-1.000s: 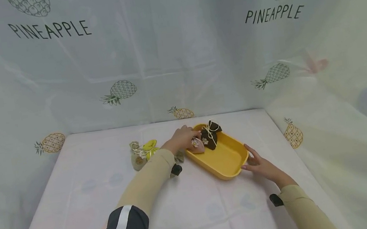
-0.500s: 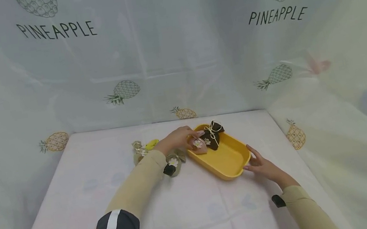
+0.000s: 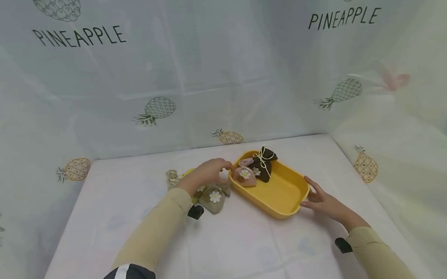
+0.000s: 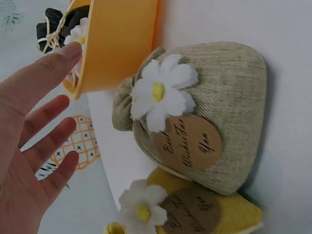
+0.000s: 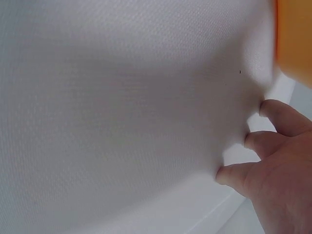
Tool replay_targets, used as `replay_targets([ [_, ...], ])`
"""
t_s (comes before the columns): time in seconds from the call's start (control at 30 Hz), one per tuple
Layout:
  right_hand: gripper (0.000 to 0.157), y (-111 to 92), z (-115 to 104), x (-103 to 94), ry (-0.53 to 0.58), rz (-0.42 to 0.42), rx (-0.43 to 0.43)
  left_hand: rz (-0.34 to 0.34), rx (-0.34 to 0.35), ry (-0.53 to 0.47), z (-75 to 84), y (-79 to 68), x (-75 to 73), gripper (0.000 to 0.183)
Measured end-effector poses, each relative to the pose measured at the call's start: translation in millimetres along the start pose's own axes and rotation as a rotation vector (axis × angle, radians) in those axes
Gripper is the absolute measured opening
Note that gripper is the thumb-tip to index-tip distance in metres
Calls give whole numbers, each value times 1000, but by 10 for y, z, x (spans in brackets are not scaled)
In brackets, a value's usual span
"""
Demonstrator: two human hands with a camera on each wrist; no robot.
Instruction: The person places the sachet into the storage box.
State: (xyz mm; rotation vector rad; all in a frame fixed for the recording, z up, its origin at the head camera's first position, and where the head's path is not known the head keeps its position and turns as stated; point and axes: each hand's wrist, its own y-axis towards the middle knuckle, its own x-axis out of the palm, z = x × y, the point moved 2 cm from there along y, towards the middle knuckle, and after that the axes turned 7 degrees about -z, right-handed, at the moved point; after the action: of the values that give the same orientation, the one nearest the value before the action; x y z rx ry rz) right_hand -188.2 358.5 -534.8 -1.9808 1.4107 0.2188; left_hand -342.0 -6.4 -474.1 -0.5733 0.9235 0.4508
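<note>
My left hand (image 3: 208,172) is just off the left end of a yellow plastic tray (image 3: 283,193). Its fingers are spread and hold nothing in the left wrist view. Inside the tray's far-left end lie a pink drawstring pouch (image 3: 245,179) with a white flower and a dark brown pouch (image 3: 267,173) tied with pale cord. My right hand (image 3: 326,204) touches the tray's near-right corner, fingers extended. Below the left wrist, a grey-beige linen pouch (image 4: 224,87) with a daisy and round brown label lies on the table beside a yellow pouch (image 4: 236,209).
A further beige pouch (image 3: 171,177) lies behind the left forearm, partly hidden. The white-covered table (image 3: 239,260) ends at the back and sides against a hanging pineapple-print sheet (image 3: 218,65).
My left hand has let go of the pink pouch in the tray and drawn back leftward past the rim. The right hand stays at the tray's corner. The camera view has shifted slightly.
</note>
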Motion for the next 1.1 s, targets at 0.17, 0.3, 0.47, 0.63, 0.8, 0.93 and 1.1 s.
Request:
replay_targets([
  [0.17, 96, -8, -4, 5, -9, -5, 8, -53, -33, 9, -30, -114, 40, 42],
  [0.3, 96, -8, -6, 4, -20, -8, 10, -82, -58, 40, -78, -186, 99, 44],
  [0.47, 97, -2, 13, 0, -9, -13, 19, -109, -67, 53, -127, -258, 159, 45],
  [0.63, 97, 9, 16, 2, -4, -17, 15, -135, -100, 61, -148, -312, 193, 50],
  [0.8, 97, 18, 19, 2, -10, -12, 14, -136, -109, 96, -185, -315, 246, 51],
  [0.93, 97, 18, 21, 3, -9, -8, 17, -137, -112, 87, -190, -308, 264, 51],
  [1.1, 97, 18, 22, 12, 20, -14, 24, -168, -130, 53, -179, -312, 268, 50],
])
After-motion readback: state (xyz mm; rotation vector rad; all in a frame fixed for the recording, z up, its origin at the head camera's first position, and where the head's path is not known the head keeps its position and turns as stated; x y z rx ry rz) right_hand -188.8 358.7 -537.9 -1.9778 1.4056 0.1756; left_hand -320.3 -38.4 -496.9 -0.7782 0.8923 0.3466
